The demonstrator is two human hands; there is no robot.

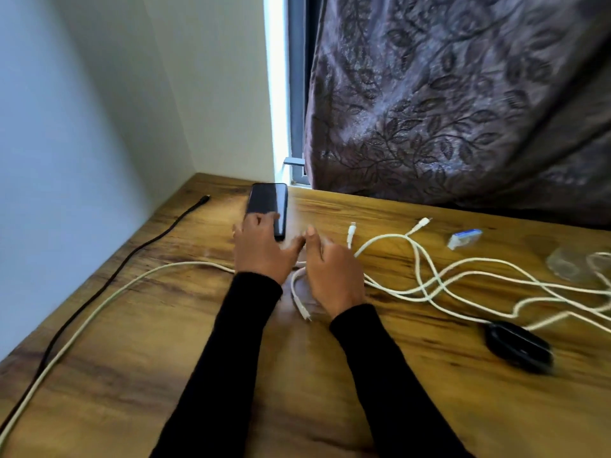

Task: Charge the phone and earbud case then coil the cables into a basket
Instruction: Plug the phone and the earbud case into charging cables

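Wooden surface (pixel 132 375) carries one phone (pixel 268 201), one black earbud case (pixel 519 346), one black cable (pixel 99 292) and several tangled white cables (pixel 463 276). Phone's long axis runs away toward the wall; its near end is held by left hand (pixel 261 249). Right hand (pixel 330 276) fingers are loosely curled; their grip cannot be told.

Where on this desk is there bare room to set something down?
Bare wood lies near the front edge of the desk, between the sleeves and right of them, below the black case. The right side is crowded with tangled white cables.
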